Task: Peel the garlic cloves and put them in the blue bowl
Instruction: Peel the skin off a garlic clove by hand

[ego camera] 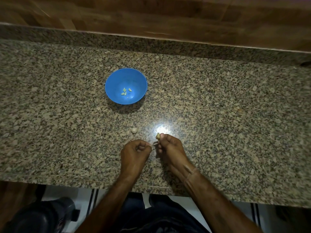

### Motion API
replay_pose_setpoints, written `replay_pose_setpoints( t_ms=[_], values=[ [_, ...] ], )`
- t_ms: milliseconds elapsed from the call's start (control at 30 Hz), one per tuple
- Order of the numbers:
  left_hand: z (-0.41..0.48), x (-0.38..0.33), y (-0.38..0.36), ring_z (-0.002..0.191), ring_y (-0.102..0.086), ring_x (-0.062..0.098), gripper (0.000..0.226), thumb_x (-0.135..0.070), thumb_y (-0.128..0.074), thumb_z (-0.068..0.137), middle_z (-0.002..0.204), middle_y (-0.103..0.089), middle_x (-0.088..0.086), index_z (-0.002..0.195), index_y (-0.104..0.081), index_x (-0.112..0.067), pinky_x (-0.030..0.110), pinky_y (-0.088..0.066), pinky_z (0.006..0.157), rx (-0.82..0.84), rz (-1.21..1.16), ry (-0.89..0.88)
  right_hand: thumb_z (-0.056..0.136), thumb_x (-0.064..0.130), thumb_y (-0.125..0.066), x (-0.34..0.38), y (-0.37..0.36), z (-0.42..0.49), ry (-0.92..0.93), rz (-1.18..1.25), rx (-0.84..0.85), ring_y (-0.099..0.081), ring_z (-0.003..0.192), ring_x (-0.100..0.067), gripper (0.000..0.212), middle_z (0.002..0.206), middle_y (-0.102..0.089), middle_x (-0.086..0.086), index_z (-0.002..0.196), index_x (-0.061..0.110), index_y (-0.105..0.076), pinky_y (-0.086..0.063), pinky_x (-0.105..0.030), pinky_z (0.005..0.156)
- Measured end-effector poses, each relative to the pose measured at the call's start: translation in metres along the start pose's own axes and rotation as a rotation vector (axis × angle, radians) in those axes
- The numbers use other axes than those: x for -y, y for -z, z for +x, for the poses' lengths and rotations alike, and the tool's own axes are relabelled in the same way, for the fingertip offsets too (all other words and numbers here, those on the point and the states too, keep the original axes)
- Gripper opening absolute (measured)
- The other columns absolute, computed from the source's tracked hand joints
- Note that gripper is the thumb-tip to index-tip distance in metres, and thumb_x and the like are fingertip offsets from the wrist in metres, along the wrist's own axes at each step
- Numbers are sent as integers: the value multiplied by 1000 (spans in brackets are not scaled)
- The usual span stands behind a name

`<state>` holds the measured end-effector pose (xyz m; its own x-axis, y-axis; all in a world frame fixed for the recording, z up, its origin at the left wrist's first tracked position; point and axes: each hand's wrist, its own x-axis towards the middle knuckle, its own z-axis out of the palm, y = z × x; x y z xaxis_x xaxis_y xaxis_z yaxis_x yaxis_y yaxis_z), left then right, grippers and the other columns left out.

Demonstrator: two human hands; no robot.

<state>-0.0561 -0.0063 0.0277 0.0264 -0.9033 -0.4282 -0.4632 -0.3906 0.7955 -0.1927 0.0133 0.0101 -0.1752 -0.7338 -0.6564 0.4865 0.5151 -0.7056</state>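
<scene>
Right hand [170,147]: pinching small yellowish garlic clove [158,136]
Left hand [135,153]: pinching thin pale skin strip [154,144]
Round blue plastic bowl [117,78]: well apart, on speckled granite counter [218,115]

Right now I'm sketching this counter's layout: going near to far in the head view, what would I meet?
Left hand pinching a skin strip, level with right hand pinching a garlic clove → loose garlic piece → blue bowl with peeled cloves → wooden surface.

The right hand [170,146] pinches a garlic clove [158,136] while the left hand [134,153] pinches its skin [154,144].
</scene>
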Motion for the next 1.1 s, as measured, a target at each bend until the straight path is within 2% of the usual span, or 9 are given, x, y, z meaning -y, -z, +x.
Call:
replay_pose_setpoints(
  t_ms=[100, 167, 300, 400, 567, 700, 833, 933, 1100],
  values=[
    [5, 2, 1, 73, -69, 2, 12, -13, -78, 87, 77, -76, -10, 85, -78, -24, 21, -53, 67, -10, -3, -1, 107, 20, -61, 1, 3, -4, 121, -143, 8, -53, 68, -22, 27, 84, -65, -18, 101, -6, -68, -46, -31, 62],
    [5, -2, 2, 80, -73, 4, 14, -12, -75, 91, 85, -78, -12, 92, -80, -26, 22, -57, 71, 25, -85, -39, 106, 16, -62, 1, 6, -4, 197, -199, 24, -59, 74, -24, 28, 82, -68, -16, 100, -10, -66, -52, -33, 66],
    [2, -12, 6, 82, -76, 11, 9, -15, -74, 95, 86, -80, -6, 97, -81, -21, 20, -58, 71, 100, -207, -131, 104, 20, -66, -1, 12, -3, 346, -424, 30, -69, 71, -19, 22, 74, -72, -4, 90, 3, -71, -59, -37, 69],
    [2, -16, 8, 77, -74, 5, 10, -10, -75, 93, 83, -79, -8, 93, -81, -18, 13, -54, 69, 117, -181, -175, 102, 17, -69, 3, 13, -2, 383, -450, 20, -72, 72, -24, 17, 77, -75, -7, 89, 7, -73, -62, -46, 72],
    [5, -15, 8, 73, -72, 7, 8, -13, -78, 91, 80, -79, -6, 88, -81, -19, 17, -55, 67, 99, -193, -129, 98, 10, -73, 4, 11, -1, 261, -192, 10, -68, 72, -30, 13, 77, -72, -16, 98, -2, -70, -61, -58, 78],
    [4, -16, 7, 74, -72, 15, 11, -10, -76, 91, 79, -79, 1, 85, -81, -17, 25, -57, 68, 119, -245, -78, 97, 6, -72, 3, 9, -2, 183, -97, 34, -64, 67, -23, 13, 76, -69, -16, 97, -6, -69, -58, -50, 76],
    [4, -11, 8, 72, -66, 21, 11, -10, -73, 94, 82, -77, 14, 87, -81, -14, 35, -54, 67, 174, -311, -40, 97, 5, -71, 4, 7, -4, 110, -26, 42, -63, 62, -18, 6, 72, -70, -11, 93, 1, -71, -57, -36, 69],
    [7, -5, 8, 70, -64, 18, 12, -10, -70, 97, 80, -75, 17, 90, -80, -11, 33, -52, 66, 216, -329, -13, 97, 5, -71, 3, 9, -2, 47, -14, 52, -64, 63, -17, 4, 73, -71, -12, 95, 2, -71, -56, -32, 67],
    [10, 2, 1, 68, -67, 10, 14, -11, -65, 100, 74, -74, 4, 91, -76, -9, 22, -51, 61, 197, -279, -40, 99, 7, -69, 1, 13, 0, -87, 11, 104, -67, 66, -16, 7, 79, -71, -12, 103, 2, -71, -59, -32, 74]
  ],
)
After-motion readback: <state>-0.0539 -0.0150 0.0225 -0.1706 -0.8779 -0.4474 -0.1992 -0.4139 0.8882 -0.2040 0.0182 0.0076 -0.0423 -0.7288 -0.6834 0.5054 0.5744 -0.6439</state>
